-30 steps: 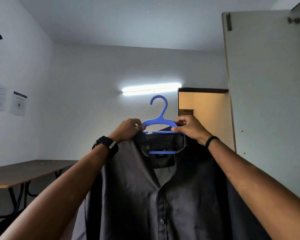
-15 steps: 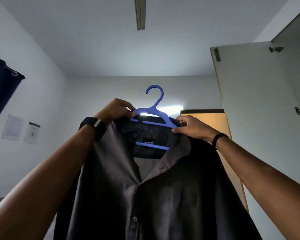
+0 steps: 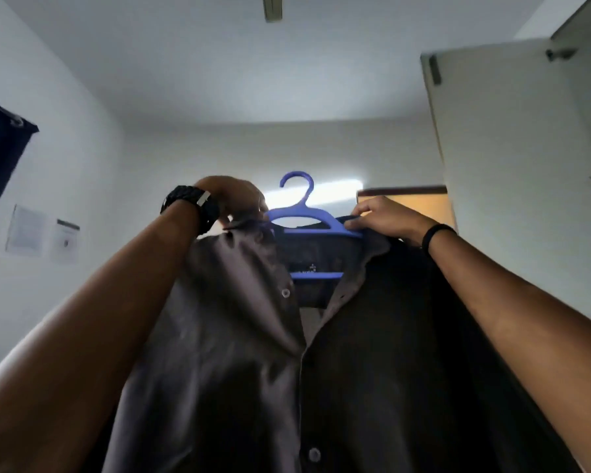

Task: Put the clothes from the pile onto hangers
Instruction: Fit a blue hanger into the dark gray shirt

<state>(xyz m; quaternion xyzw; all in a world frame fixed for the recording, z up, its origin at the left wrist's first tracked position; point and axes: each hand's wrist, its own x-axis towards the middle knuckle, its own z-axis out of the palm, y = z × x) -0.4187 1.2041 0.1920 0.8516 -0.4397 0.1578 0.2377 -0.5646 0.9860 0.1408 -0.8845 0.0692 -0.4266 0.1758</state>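
A dark grey button-up shirt (image 3: 253,353) hangs from a blue plastic hanger (image 3: 299,213), held up high in front of me. The hanger's hook points up and its lower bar shows inside the open collar. My left hand (image 3: 231,199), with a black watch on the wrist, grips the shirt's left collar and shoulder at the hanger's left end. My right hand (image 3: 382,216), with a black band on the wrist, pinches the hanger's right arm together with the collar there. The shirt's lower part runs out of view at the bottom.
An open wardrobe door (image 3: 512,172) stands at the right. A lit doorway (image 3: 423,203) and a wall tube light (image 3: 335,189) lie behind the hanger. A dark curtain (image 3: 0,158) and papers (image 3: 41,233) are on the left wall.
The view tilted up toward the ceiling. The hanger levelled out from its tilt. My left hand shifted on the left collar while my right hand stayed at the hanger's right arm.
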